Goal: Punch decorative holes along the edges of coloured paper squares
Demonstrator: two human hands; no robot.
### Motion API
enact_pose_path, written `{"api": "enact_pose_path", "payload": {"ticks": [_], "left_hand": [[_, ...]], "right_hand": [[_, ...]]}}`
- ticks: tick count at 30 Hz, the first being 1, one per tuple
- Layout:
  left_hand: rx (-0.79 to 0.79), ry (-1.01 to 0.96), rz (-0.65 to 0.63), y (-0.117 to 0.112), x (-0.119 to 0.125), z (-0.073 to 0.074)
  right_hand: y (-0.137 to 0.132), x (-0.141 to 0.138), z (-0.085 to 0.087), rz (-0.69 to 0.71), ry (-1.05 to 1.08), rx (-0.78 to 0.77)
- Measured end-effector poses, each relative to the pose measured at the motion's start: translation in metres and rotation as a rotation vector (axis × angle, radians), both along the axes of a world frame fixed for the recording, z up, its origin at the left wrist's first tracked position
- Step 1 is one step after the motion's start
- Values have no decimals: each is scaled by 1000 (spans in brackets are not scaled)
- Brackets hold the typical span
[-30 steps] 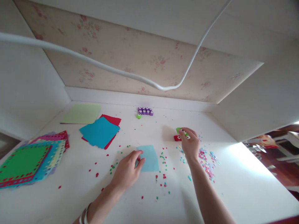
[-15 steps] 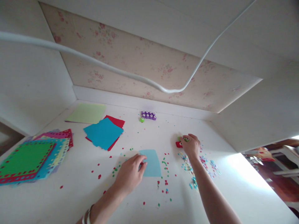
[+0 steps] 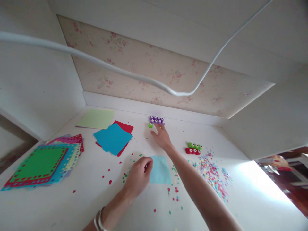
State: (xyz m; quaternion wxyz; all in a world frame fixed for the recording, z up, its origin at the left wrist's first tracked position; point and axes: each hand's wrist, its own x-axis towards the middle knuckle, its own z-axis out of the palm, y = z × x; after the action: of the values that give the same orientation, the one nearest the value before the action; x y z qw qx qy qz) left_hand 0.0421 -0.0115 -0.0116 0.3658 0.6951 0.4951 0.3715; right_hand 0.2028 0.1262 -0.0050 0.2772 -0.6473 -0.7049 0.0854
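My right hand [image 3: 162, 136] reaches to the back, fingers stretched out and apart, with nothing visible in it. Its fingertips are close to a lone green craft punch [image 3: 150, 125] and a block of purple craft punches [image 3: 157, 120]; whether they touch is unclear. My left hand [image 3: 139, 175] is curled at the left edge of a light blue paper square [image 3: 160, 170]. Its thumb and forefinger are bent together, and what is between them is hidden. Green craft punches [image 3: 194, 145] and red craft punches [image 3: 192, 151] stand in two short rows to the right.
At far left lies a pile of punched coloured sheets [image 3: 38, 163]. Blue paper [image 3: 113, 138] overlaps red sheets; pale green sheets [image 3: 96, 118] lie behind. Coloured confetti [image 3: 211, 171] is heaped at right, with more bits around the light blue square. A white cable [image 3: 144, 79] hangs across above.
My right hand has left the red and green craft punches and moved left and back to the purple ones. My left hand stays by the light blue paper. The view has shifted slightly.
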Motion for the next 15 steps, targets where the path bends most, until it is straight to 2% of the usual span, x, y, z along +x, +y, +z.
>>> {"api": "enact_pose_path", "payload": {"ticks": [3,6,11,15], "left_hand": [[-39,-63,87,5,-4,2],[-22,-84,141,9,-9,4],[50,-49,237,14,-18,5],[121,-7,268,18,-26,3]], "right_hand": [[20,-22,1,42,-15,-19],[23,-28,2,55,-2,-32],[0,-21,3,115,85,-28],[-34,-14,5,220,207,-31]]}}
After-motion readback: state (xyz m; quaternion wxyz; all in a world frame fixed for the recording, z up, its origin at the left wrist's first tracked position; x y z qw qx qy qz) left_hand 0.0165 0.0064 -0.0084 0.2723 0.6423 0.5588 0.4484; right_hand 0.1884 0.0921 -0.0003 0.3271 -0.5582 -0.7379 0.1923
